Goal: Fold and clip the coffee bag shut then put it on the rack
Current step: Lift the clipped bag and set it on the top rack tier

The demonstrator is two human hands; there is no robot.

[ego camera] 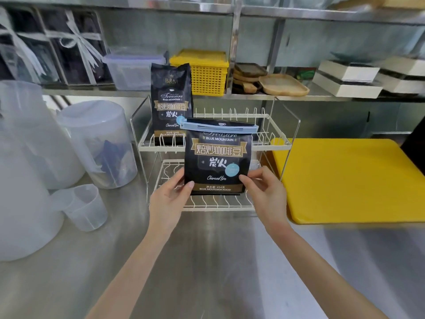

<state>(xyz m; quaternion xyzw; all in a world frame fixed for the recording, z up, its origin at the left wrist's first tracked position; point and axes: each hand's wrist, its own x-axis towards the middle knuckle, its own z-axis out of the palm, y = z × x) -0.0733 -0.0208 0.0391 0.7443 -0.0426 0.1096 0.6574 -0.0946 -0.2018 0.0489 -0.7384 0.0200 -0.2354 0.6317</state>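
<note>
I hold a black coffee bag upright in front of the white wire rack. Its top is folded over and a light blue clip is clamped across the fold. My left hand grips the bag's lower left edge, and my right hand grips its lower right edge. The bag's base hovers over the rack's lower tier. A second, taller coffee bag of the same kind stands on the left of the rack's upper tier.
Translucent plastic jugs and a measuring cup stand on the steel counter to the left. A yellow cutting board lies to the right. Behind, a shelf holds a yellow basket, wooden trays and boxes.
</note>
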